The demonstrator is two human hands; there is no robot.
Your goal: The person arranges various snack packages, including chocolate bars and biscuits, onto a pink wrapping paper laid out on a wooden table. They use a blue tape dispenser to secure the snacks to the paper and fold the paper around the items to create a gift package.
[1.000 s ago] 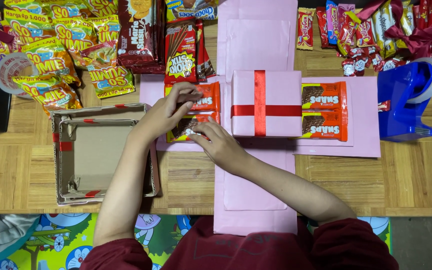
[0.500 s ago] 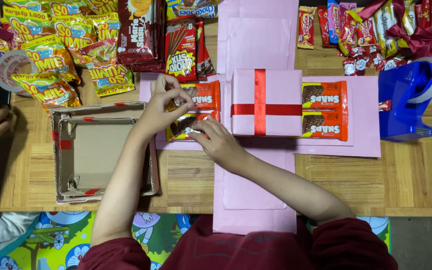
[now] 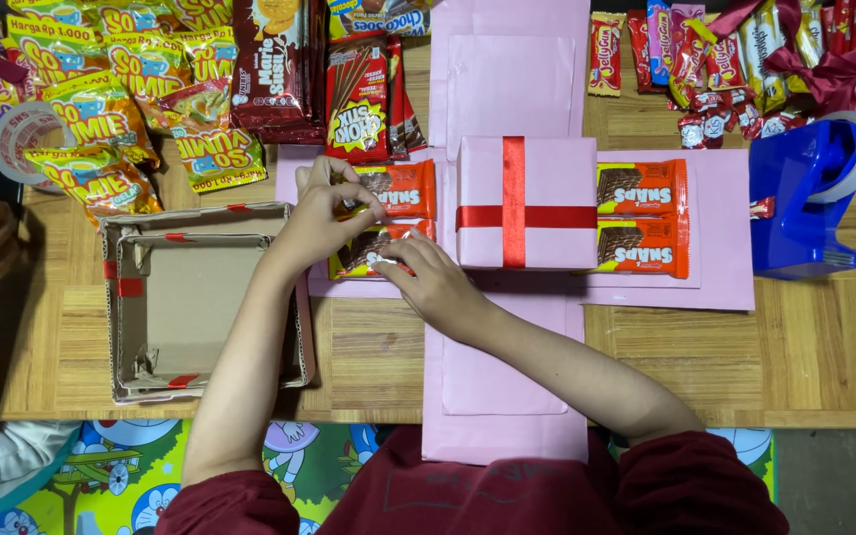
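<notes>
I see the lower snack bar point(image 3: 374, 250) lying on the left flap of the pink paper point(image 3: 507, 79), just beside the pink box point(image 3: 552, 168) with its red ribbon point(image 3: 514, 198). My right hand point(image 3: 438, 282) has its grip pinched on that bar's near edge. My left hand point(image 3: 324, 213) rests on the upper bar point(image 3: 403, 188), fingers curled; I cannot tell whether it grasps. An open cardboard box point(image 3: 151, 297) sits on the counter point(image 3: 824, 347) to the left.
</notes>
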